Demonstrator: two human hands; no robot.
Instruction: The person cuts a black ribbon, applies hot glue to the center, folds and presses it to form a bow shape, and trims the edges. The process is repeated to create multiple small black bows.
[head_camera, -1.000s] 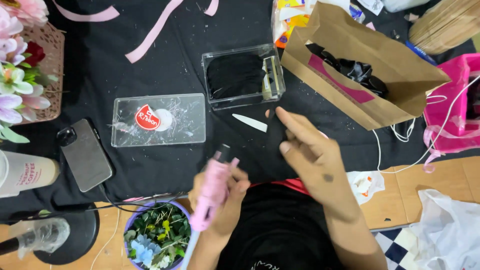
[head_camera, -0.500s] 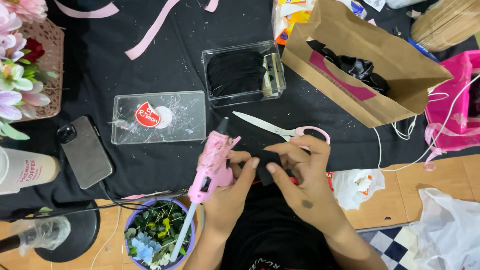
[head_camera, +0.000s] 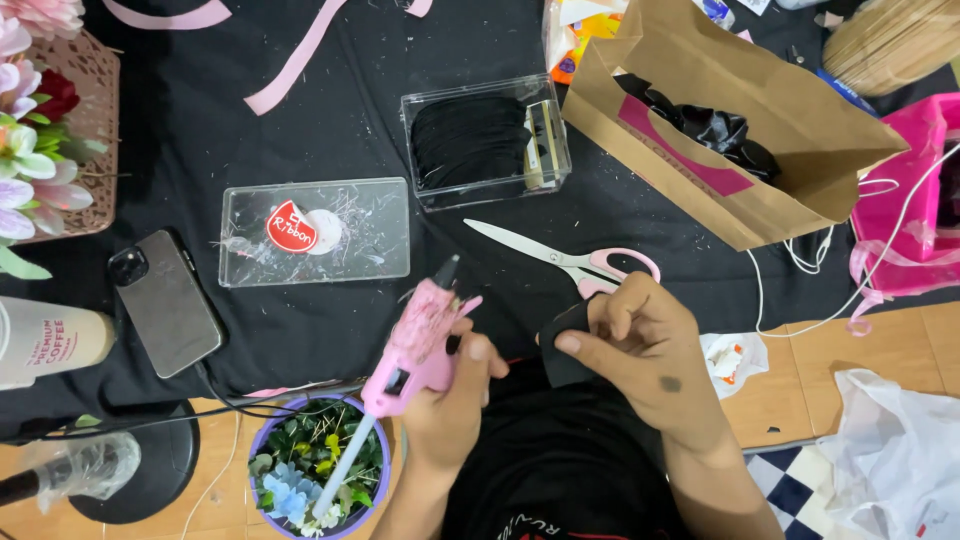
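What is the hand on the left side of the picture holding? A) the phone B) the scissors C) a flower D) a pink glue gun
D: the left hand is wrapped around the pink glue gun, nozzle pointing up and away, while the scissors and phone lie untouched on the black cloth. The right hand pinches a small black piece instead.

pink glue gun (head_camera: 420, 340), black fabric piece (head_camera: 562, 345)

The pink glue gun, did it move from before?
Yes. The pink glue gun went up, its tip now nearer the clear flat box, held in the left hand.
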